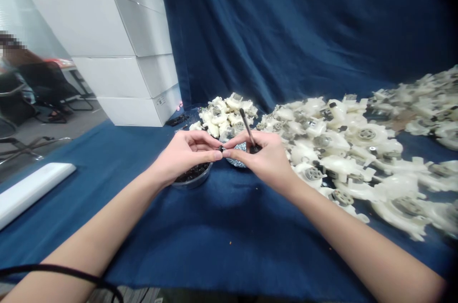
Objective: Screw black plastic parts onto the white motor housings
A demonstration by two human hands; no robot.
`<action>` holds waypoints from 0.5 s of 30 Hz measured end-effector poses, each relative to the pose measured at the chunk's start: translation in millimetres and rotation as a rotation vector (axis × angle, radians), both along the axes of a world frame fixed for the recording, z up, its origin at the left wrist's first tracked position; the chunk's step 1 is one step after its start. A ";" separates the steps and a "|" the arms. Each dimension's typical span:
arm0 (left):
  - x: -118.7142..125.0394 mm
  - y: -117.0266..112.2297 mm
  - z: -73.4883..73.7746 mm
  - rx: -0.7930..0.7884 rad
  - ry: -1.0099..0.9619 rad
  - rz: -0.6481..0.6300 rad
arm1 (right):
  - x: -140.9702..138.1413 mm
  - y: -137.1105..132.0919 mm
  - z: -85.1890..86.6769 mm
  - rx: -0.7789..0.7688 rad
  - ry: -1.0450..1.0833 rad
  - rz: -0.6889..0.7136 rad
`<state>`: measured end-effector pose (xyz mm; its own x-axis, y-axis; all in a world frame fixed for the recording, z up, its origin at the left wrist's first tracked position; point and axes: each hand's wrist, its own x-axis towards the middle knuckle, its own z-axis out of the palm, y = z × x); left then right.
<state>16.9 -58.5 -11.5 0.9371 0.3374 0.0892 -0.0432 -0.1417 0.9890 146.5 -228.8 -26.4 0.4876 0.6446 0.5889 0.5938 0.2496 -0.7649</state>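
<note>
My left hand [188, 152] and my right hand [263, 157] meet fingertip to fingertip above the blue cloth [229, 226]. Both pinch a tiny dark part [221, 150] between thumb and forefinger. My right hand also grips a thin dark tool [247, 127], its shaft sticking up and away. Under my left hand sits a small metal bowl of dark bits [193, 176]. A second small bowl [236, 160] with shiny pieces shows between the hands.
A heap of white plastic parts with metal hubs [339, 145] covers the right side; a smaller pile [227, 114] lies behind the hands. White boxes [118, 45] are stacked at left. A white bar [28, 188] lies at the left edge. Another person sits far left.
</note>
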 end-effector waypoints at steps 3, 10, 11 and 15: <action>-0.2 -0.6 0.0 0.001 -0.026 0.012 | -0.4 0.2 0.3 -0.045 0.043 -0.003; 0.5 -4.2 2.0 0.136 -0.152 0.079 | -0.1 2.2 1.1 -0.081 0.152 0.008; 0.4 -4.8 2.3 0.165 -0.168 0.088 | 0.2 2.6 1.1 -0.095 0.162 0.014; -0.5 -5.3 1.7 0.299 -0.233 0.115 | 2.1 3.8 -0.1 -0.121 0.176 0.035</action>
